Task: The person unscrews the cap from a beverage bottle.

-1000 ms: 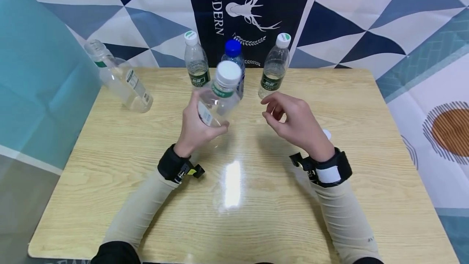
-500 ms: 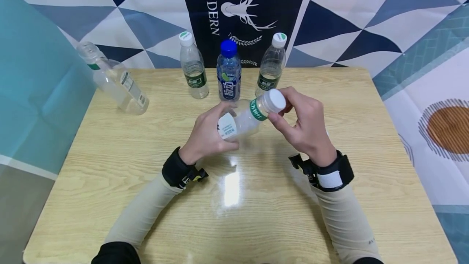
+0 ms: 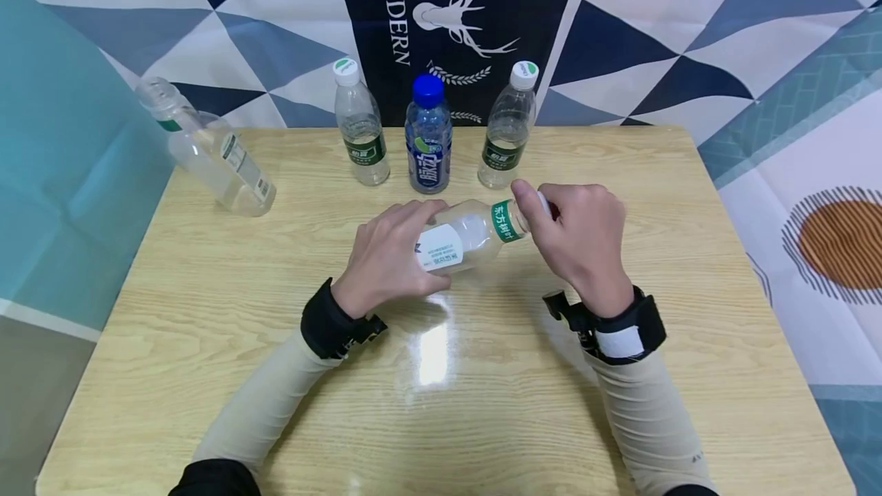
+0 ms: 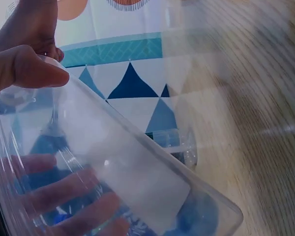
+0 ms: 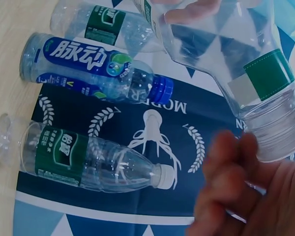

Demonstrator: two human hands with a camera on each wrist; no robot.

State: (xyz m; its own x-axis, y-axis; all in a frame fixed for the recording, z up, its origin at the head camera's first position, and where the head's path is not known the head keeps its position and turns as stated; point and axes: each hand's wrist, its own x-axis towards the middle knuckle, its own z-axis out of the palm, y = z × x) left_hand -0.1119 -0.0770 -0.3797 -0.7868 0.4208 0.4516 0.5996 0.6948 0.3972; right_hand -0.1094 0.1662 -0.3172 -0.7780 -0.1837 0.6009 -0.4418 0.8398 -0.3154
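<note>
My left hand (image 3: 389, 255) grips the body of a large clear plastic bottle (image 3: 475, 232). The bottle lies nearly sideways above the table, its neck pointing right, with a white label and a green neck band. In the left wrist view, my fingers (image 4: 64, 189) show through the bottle's clear wall. My right hand (image 3: 582, 232) has its fingers curled round the white cap (image 3: 546, 203) at the neck; most of the cap is hidden by the hand. The right wrist view shows those curled fingers (image 5: 226, 172) right beside the bottle's neck (image 5: 278, 128).
Behind the hands stand a blue-capped bottle (image 3: 429, 136) and two white-capped water bottles, one left (image 3: 363, 125) and one right (image 3: 510, 128). An uncapped clear bottle (image 3: 213, 151) stands at the far left of the wooden table (image 3: 441, 435). Patterned cloth (image 3: 276, 14) hangs behind.
My left hand has tipped the bottle from near upright to sideways, neck to the right. My right hand, empty a second ago, has come onto the cap and curled round it.
</note>
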